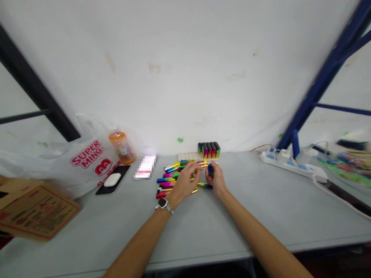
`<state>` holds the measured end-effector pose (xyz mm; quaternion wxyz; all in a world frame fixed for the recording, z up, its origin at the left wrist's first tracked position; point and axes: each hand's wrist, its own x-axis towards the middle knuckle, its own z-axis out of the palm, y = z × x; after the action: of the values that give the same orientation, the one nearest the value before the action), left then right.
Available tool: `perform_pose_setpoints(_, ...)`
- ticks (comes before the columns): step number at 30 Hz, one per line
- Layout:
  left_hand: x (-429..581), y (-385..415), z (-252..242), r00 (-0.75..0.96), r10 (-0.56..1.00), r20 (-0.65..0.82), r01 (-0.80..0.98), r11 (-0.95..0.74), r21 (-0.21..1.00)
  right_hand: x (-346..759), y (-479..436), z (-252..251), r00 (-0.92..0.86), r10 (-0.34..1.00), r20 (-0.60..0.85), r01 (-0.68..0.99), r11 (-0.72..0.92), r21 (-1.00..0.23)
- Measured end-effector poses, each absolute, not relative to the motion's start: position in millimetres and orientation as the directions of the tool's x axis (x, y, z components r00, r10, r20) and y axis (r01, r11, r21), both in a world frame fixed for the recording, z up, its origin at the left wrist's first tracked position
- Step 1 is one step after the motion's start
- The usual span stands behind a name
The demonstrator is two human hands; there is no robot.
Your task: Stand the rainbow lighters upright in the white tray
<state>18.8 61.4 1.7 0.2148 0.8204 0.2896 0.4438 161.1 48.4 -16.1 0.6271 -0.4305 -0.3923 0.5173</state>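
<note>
**Mia:** What is closest on the grey table (203, 224)?

**Ben:** One brown cardboard box (34, 210), at the left edge. Then come two bare hands. The left hand (188, 179) has one silver wristwatch (164, 204).

**Mia:** What do the hands hold?

**Ben:** The right hand (216, 180) pinches one small dark blue lighter (210, 170) between thumb and fingertips. It looks stood on end, but it is blurry. The left hand's fingers are bent over a pile of shiny rainbow lighters (168, 180). I cannot tell if they grip one.

**Mia:** How many are in the pile?

**Ben:** About ten, though the hand hides some. They lie flat, long sides running left to right, just left of the blue one.

**Mia:** And further back?

**Ben:** One white tray (188, 156) with a block of standing lighters (209, 150), too small to count. There is also one white plastic bag (87, 158), one orange bottle (121, 146) and one white power strip (285, 162).
</note>
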Motion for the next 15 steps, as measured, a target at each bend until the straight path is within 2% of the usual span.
perform_pose_setpoints(3,21,61,-2,0.434,0.658,0.615,0.269,-0.747,0.608,160,49,-17,0.154,0.985,0.074,-0.288,0.117,-0.95)
perform_pose_setpoints(9,24,61,-6,0.413,0.669,0.618,0.263,-0.737,0.623,156,48,-13,0.246,0.969,0.026,-0.239,0.086,-0.967)
perform_pose_setpoints(15,26,58,0,0.385,0.691,0.612,0.26,-0.717,0.647,150,44,-9,0.284,0.956,0.074,-0.238,0.145,-0.96)
